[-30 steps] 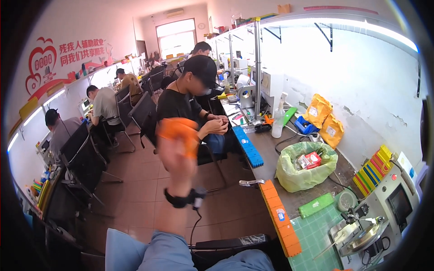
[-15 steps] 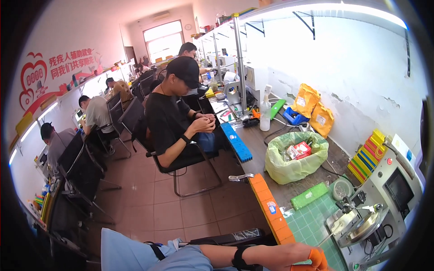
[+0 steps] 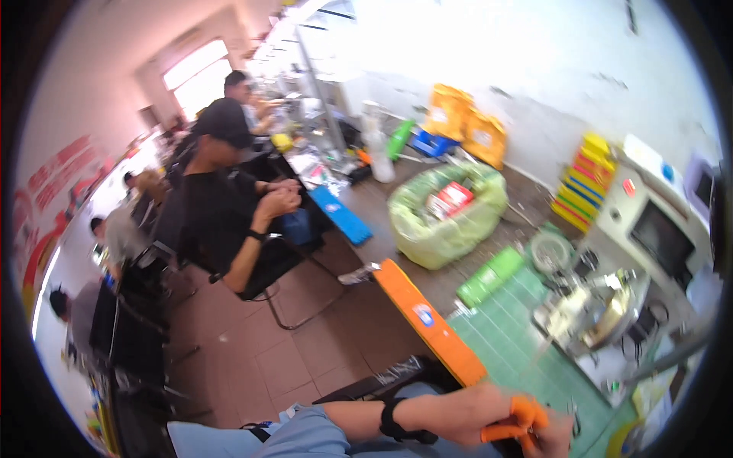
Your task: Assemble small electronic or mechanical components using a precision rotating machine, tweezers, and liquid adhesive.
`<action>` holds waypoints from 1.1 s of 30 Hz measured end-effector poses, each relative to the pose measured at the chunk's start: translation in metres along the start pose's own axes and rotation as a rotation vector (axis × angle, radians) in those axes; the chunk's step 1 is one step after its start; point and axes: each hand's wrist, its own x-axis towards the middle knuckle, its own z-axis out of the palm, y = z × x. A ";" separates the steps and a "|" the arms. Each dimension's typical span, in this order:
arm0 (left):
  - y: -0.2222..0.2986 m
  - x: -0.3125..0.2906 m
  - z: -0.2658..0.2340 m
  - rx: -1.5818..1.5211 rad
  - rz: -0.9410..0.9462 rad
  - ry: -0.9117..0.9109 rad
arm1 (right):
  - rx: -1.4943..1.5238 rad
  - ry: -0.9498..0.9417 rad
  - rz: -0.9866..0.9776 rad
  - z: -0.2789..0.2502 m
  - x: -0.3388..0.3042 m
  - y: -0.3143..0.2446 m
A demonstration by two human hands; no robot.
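Note:
At the lower edge, my left hand point(image 3: 479, 412) reaches in from a forearm with a black wrist band. Orange finger covers point(image 3: 525, 414) show between the two hands. Its fingers are bent and closed together. My right hand point(image 3: 555, 437) meets it, curled, with only part of it in view. Whatever the fingers pinch is too small and blurred to make out. Both hands are over the near edge of a green cutting mat point(image 3: 496, 343). A small dark tool point(image 3: 576, 418) lies on the mat beside my right hand.
An orange strip point(image 3: 427, 320) edges the bench. Beyond stand a lined basket point(image 3: 443, 244), a green packet point(image 3: 491, 276) and a round dish point(image 3: 551, 252). A machine with a screen point(image 3: 663, 238) and metal wheel stands right. A seated co-worker point(image 3: 221, 198) is at left.
The view has swung right and down, so the bench and co-worker sit further left. More of my hands shows now, and my right hand has come into view against the left.

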 end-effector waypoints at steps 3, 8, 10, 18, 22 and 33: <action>-0.013 0.005 -0.010 -0.237 -0.055 -0.067 | 0.008 0.028 0.140 0.020 -0.008 0.008; -0.009 -0.005 -0.015 -0.400 -0.262 0.207 | 0.037 -0.086 -0.096 0.018 0.020 0.010; -0.010 0.005 -0.018 -0.421 -0.188 0.248 | 0.077 -0.024 -0.124 0.009 0.019 0.005; -0.016 0.014 -0.022 -0.218 -0.195 0.258 | 0.494 0.327 -0.363 -0.016 0.001 0.022; -0.013 0.017 -0.016 -0.195 -0.202 0.255 | 0.436 0.539 -0.265 -0.005 -0.016 0.022; -0.009 0.020 -0.016 -0.129 -0.170 0.221 | 0.217 0.470 0.036 0.007 0.009 0.002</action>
